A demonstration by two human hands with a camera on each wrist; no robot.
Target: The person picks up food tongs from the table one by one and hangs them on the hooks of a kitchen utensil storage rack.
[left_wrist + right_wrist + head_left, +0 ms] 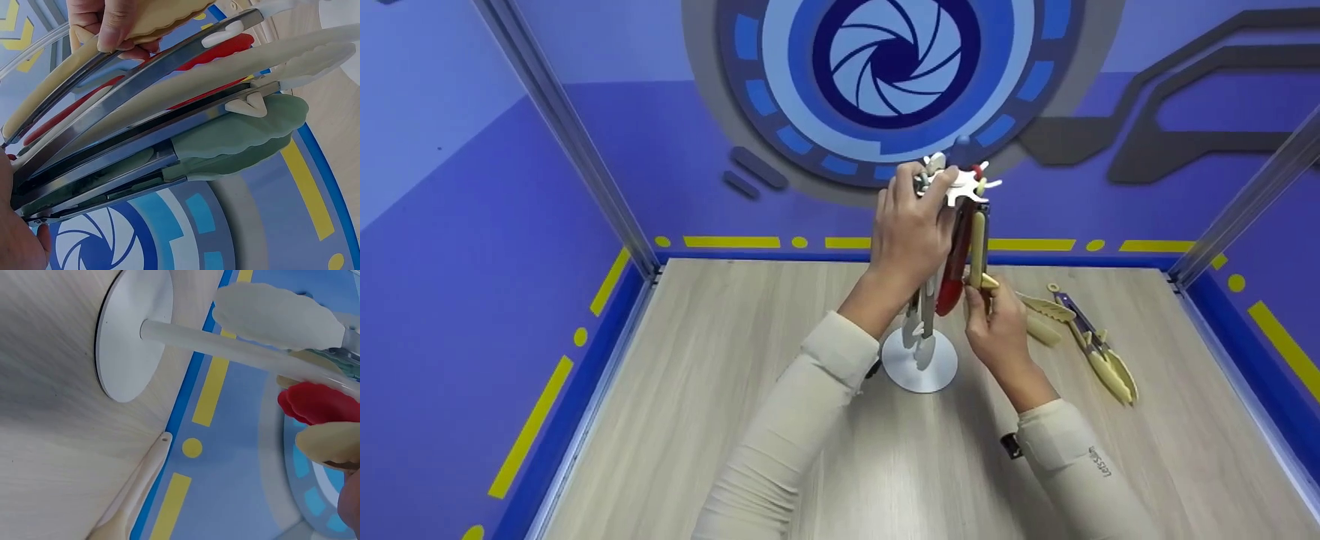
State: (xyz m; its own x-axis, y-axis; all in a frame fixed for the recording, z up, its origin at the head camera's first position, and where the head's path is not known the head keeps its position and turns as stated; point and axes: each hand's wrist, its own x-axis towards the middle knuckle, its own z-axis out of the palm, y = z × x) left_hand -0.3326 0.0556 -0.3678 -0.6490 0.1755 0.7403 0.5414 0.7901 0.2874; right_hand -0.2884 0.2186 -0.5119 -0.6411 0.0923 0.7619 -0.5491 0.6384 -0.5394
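A utensil stand with a white hooked top (960,186), a slim pole (214,343) and a round base (921,379) carries several hanging tongs. At the top, my left hand (911,225) grips the hooked part from the left side. The thumb and fingers of my right hand (1001,322) pinch the yellow tongs (977,247) near their lower end, on the stand's right side. Red tongs (952,289) hang beside these. In the left wrist view, green tongs (242,129) and white tongs (315,67) also hang there.
To the right, another pair of yellow tongs (1110,367) lies on the wooden table (735,420), with a cream-coloured utensil (1042,330) nearby. Blue panels (780,214) enclose the back and sides.
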